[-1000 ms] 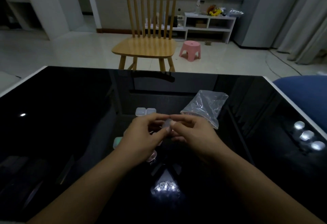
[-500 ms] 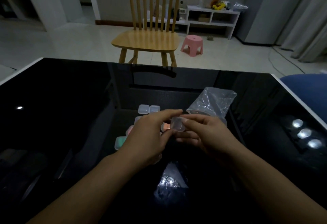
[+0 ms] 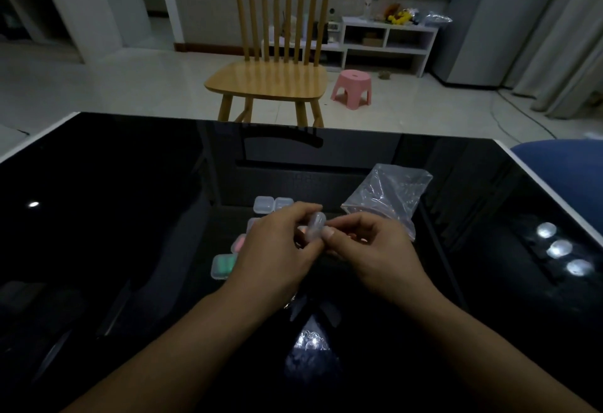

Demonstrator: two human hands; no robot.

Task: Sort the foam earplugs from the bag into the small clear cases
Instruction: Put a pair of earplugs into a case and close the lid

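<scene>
Black glass makes up the glossy table top (image 3: 114, 216), and the small clear plastic case held at its middle (image 3: 316, 227) is the landmark for everything else. Furthest to the left of that held case lies a closed clear case with green foam earplugs inside (image 3: 223, 265), flat on the glass. Up and slightly right of it, a clear case showing pink (image 3: 239, 242) is half hidden behind the left hand (image 3: 277, 252). Beyond the held case, a little to its left, two empty clear cases (image 3: 272, 204) sit side by side, touching. The left hand curls its thumb and fingers round the held case from the left; the right hand (image 3: 368, 249) pinches the same case from the right, thumbnail against its edge. In this dim light it is hard to say whether the case's lid is open or what is inside. Right of and beyond the held case, a crumpled clear plastic bag (image 3: 390, 197) lies on the glass, just behind the right hand. Far beyond the table stand a wooden spindle-back chair (image 3: 270, 81) and a pink plastic stool (image 3: 352, 87).
</scene>
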